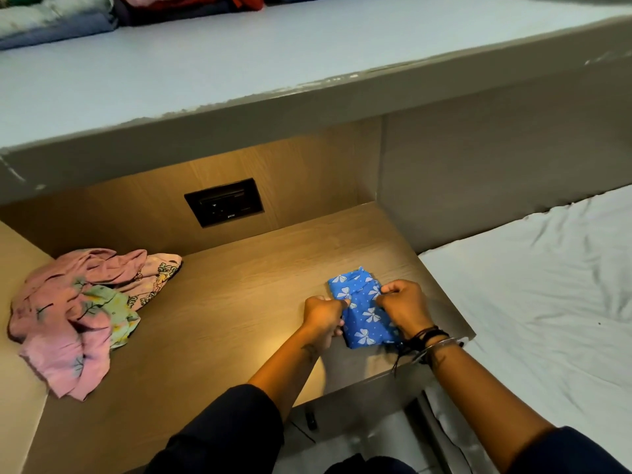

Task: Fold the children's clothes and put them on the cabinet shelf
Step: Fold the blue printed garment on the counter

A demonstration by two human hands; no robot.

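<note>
Folded garment (362,314) on wooden shelf (239,302), near front-right corner, between left hand (323,318) and right hand (403,307). Loose clothes pile (78,316) far left, same shelf. Socket panel (224,202) on back wall behind. Upper ledge (239,63) above, stacked clothes (58,18) at its far-left end. Bed (547,285) right of shelf.

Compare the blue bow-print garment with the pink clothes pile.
The blue garment is folded compact; the pink pile lies crumpled. The left hand and right hand hold the blue garment; nothing touches the pink pile. The blue garment sits right, the pink pile left. Both rest on the wooden surface.
</note>
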